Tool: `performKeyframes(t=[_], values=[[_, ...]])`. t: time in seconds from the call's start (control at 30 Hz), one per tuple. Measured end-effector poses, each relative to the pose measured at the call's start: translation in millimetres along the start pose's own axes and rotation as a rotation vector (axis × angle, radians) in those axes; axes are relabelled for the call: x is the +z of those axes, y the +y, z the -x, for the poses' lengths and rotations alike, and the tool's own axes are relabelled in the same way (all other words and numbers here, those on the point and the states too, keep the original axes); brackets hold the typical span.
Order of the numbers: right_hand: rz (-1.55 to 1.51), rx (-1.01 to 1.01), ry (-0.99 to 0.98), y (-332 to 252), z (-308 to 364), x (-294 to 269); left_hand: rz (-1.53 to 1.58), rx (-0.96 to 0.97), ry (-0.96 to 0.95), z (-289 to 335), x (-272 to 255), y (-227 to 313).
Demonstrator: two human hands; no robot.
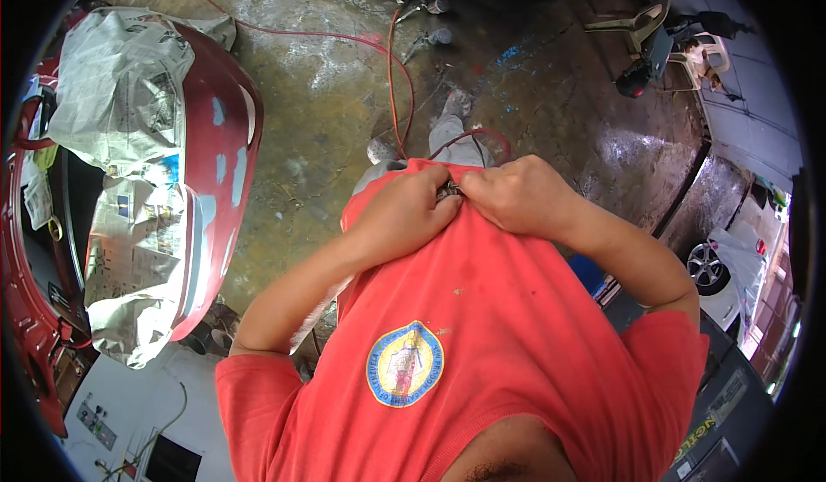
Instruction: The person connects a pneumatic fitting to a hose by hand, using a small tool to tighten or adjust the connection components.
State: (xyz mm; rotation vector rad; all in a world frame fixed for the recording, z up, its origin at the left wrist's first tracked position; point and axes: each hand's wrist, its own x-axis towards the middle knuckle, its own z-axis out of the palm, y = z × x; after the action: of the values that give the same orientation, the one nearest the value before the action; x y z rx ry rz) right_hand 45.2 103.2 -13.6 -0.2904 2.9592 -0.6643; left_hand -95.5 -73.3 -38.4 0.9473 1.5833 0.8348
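A small metal piece point(448, 190) is held between the two hands, in front of the lower part of the red shirt point(482, 310). Both elbows are bent outward, and the forearms are angled inward, away from the body, so that the hands are brought close together. The left hand point(409, 207) is mostly closed, its thumb and curled fingers set around the piece from the left. The right hand point(520, 194) is curled into a loose fist, its thumb side pressed to the piece from the right; its fingertips are hidden. Just beyond the hands, a red hose point(301, 33) is looped over the stained floor point(297, 138). To the left, a red car body point(211, 86) is partly covered with newspaper point(120, 95). At the far right, plastic chairs point(632, 30) are seen.
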Motion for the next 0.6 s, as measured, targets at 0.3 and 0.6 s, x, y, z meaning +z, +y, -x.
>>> performKeyframes(t=[0.3,0.6], values=[[-0.052,0.270,0.166,-1,-1,18,-0.063,0.040,0.296,-24,12,0],[-0.160,0.445,0.265,-3,-1,33,-0.155,0.105,0.377,-40,14,-6]])
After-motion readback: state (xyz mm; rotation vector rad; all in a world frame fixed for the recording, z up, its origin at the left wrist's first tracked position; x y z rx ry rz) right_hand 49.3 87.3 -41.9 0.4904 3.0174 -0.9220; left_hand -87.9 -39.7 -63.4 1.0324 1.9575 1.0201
